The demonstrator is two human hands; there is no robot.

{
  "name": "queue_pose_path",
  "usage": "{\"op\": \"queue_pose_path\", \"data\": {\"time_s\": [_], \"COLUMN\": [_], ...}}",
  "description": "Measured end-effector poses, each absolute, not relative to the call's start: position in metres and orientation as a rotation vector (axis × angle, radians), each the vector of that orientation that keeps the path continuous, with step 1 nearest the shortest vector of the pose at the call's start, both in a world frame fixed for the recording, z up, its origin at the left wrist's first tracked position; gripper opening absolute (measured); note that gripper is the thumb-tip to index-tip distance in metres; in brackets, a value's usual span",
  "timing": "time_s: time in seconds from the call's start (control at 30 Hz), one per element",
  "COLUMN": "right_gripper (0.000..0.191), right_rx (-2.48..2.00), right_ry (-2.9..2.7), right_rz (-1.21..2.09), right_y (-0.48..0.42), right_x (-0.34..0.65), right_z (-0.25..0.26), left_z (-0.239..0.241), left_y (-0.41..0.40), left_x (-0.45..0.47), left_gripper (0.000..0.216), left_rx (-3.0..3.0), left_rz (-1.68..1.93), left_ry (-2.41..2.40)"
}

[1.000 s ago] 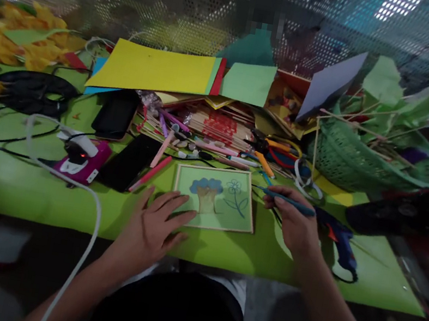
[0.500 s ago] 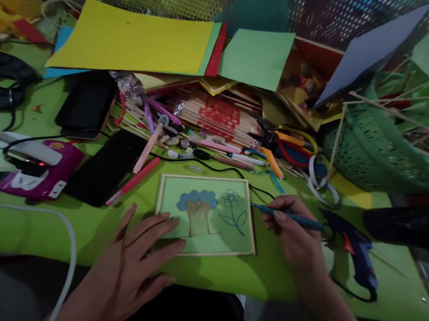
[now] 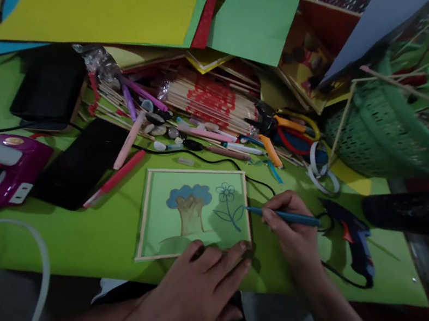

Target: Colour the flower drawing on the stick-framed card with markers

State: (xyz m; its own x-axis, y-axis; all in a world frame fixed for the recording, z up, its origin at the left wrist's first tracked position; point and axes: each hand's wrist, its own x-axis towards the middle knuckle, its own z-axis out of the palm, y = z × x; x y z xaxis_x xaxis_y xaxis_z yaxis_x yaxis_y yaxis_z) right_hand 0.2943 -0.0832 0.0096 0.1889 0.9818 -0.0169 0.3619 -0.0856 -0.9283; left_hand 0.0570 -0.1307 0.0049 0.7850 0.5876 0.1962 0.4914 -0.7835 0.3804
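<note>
In the head view, the card [image 3: 157,217] is lying on the green surface [image 3: 100,245] in front of the person, its edges bordered by a thin frame [image 3: 196,171], and it is showing a coloured tree [image 3: 191,200] and an outlined flower [image 3: 224,220]. The right hand [image 3: 294,238] is pinching a blue pen [image 3: 295,218] between thumb and fingers, the tip pointing left towards the flower's right leaf, just beside the frame's right strip; whether it is touching the paper, I cannot tell. That closeness is posing the main risk, I judge: a stroke running wide could be catching the strip or leaving ink on it. The left hand [image 3: 196,284] is lying loosely open and palm down, gripping nothing, its fingers reaching over the card's lower right corner. Since it is covering only that corner, a sideways push from the pen could be turning the card and bending a line; should any ink there be wet, the fingers could be smudging it. A black cord [image 3: 234,163] is running past the card's top towards the right hand, so a snag could be jolting the pen. The glue gun [image 3: 353,240] is lying beyond that hand, near enough to be getting knocked by the wrist.
</note>
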Motion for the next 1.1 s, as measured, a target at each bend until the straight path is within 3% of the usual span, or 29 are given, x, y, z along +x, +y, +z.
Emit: {"op": "queue_pose_path", "data": {"time_s": [1.1], "right_gripper": [0.014], "right_rx": [-1.653], "right_ry": [-1.478], "right_rz": [0.782], "right_y": [-0.084], "right_x": [0.2899], "right_z": [0.0169], "left_z": [0.0059], "left_y": [-0.1274], "left_x": [0.0656], "left_gripper": [0.052], "left_rx": [2.697], "left_rz": [0.326], "left_ry": [0.876]}}
